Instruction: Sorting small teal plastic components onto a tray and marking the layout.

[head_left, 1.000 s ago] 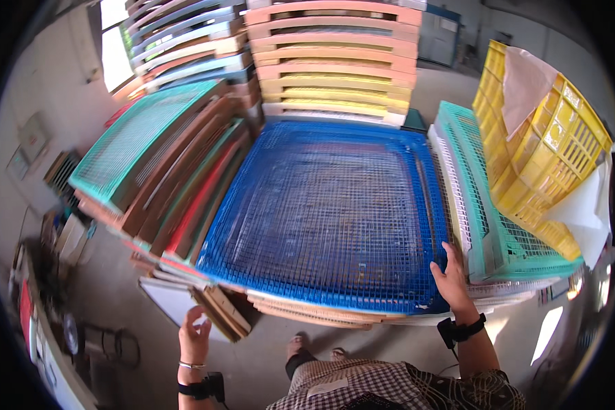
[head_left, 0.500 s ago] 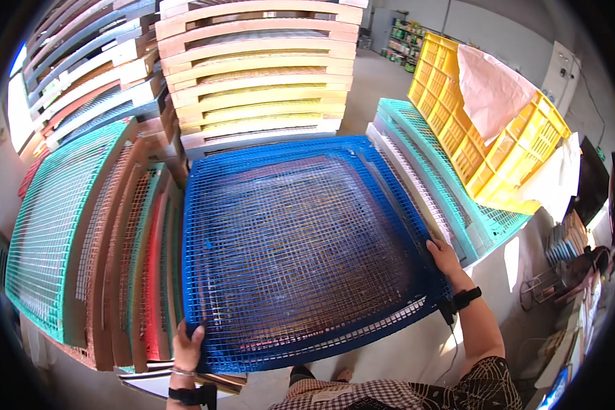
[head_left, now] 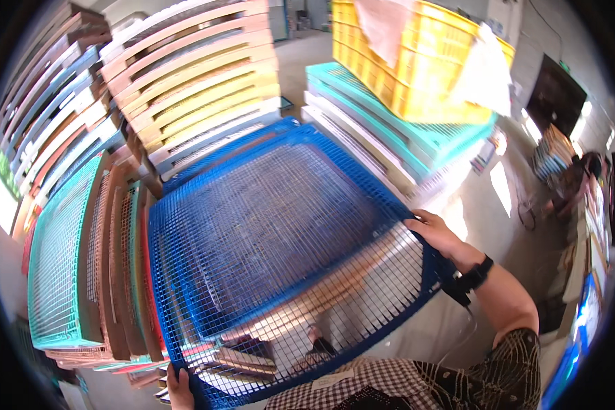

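A large blue mesh tray (head_left: 266, 225) fills the middle of the view, lifted and tilted toward me. My right hand (head_left: 436, 232) grips its right rim, with a black band on the wrist. My left hand (head_left: 179, 388) holds the tray's lower left corner at the bottom edge of the view; only the fingers show. Beneath the lifted tray lies another blue mesh tray (head_left: 253, 140) on the stack. My chequered shirt shows through the mesh at the bottom.
Leaning stacks of teal, brown and red trays (head_left: 82, 260) stand at the left. Pink and yellow trays (head_left: 198, 75) are piled behind. A teal tray stack (head_left: 389, 116) with yellow crates (head_left: 403, 61) on top stands at the right, with bare concrete floor (head_left: 499, 191) beyond.
The blue tray has come up off the stack and closer to me, tilting. Both hands stayed on its edges. My view has turned to the left.
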Available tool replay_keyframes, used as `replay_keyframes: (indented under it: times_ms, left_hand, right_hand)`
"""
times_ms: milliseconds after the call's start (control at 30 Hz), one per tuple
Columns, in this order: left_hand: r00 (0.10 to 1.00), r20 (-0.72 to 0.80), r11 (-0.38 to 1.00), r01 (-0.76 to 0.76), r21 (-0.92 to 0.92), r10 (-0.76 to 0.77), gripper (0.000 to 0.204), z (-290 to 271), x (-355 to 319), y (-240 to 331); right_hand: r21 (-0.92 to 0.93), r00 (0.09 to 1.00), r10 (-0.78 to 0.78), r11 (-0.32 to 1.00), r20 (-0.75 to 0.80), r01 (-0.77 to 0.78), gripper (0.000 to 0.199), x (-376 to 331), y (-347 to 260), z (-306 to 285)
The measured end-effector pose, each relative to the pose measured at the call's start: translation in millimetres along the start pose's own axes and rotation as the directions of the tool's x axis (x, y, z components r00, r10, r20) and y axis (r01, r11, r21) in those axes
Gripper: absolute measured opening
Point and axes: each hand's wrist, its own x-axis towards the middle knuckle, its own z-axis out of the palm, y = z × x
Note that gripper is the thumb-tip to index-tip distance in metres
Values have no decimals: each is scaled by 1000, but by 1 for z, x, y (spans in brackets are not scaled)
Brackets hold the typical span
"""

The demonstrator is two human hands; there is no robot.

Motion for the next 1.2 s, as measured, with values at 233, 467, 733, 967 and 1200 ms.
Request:
replay_keyframes:
  times_ms: [233,467,733,967,1200]
  left_hand:
    - [988,76,990,-136,-28,137,40,5,-24,-25]
    - [852,181,869,-492,-47,492,48,31,7,26]
    - [553,193,584,-783,-213,811,58,114,75,129]
    - [224,168,277,-839,-467,960,67,240,98,246]
    - [-26,647,634,-173,-753,762,64,311,-46,333]
  right_hand:
    - [25,979,-179,983,-97,183,40,-75,39,29]
    - [133,937,-236,952,-259,277,30,-181,-1,-41]
    - [-131,584,-425,869,-691,477,41,-332,-21,-134]
    - [60,392,-84,938,-916,341,59,-515,-10,-125]
    - [209,-116,201,976,-973,-59,67,-690,15,-17]
